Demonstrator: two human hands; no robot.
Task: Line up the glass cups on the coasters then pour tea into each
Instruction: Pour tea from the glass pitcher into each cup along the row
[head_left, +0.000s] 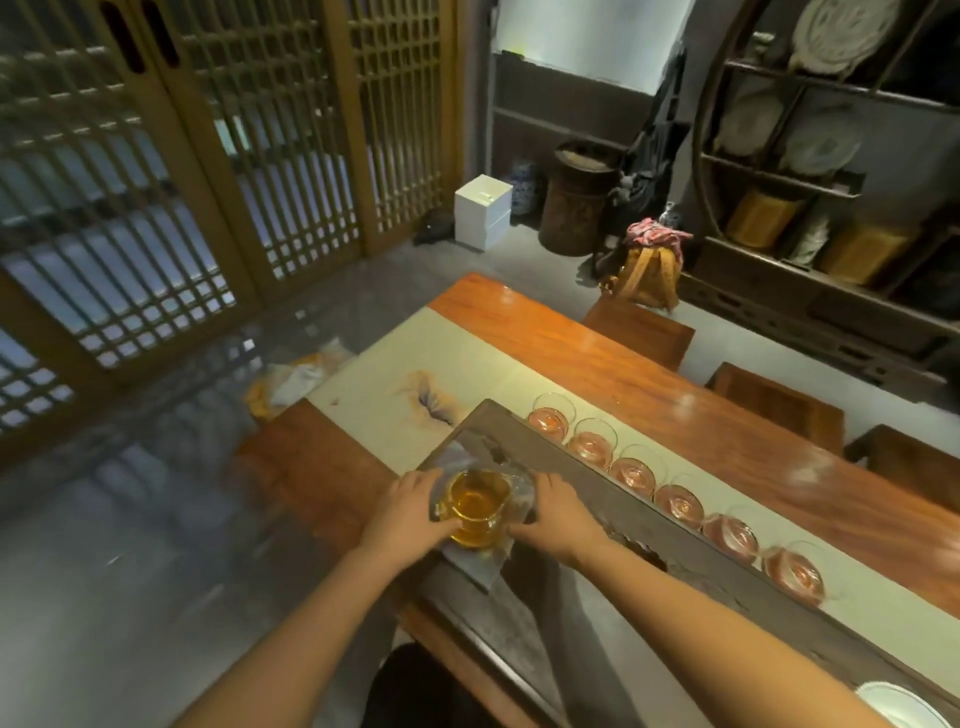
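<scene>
A glass pitcher (477, 506) holding amber tea stands on a grey cloth (480, 571) at the near left end of the dark tea tray (670, 525). My left hand (410, 512) wraps its left side and my right hand (553, 514) cups its right side. Several glass cups (634, 470) stand in a diagonal row on reddish coasters (795, 571) along the tray's far edge, on a pale table runner (452, 358). I cannot tell whether the cups hold tea.
The long wooden table (649, 364) runs diagonally, with wooden stools (779, 402) along its far side. A white dish (898, 706) sits at the bottom right. Lattice doors, a white box (482, 210), a yellow backpack (649, 275) and shelving stand beyond.
</scene>
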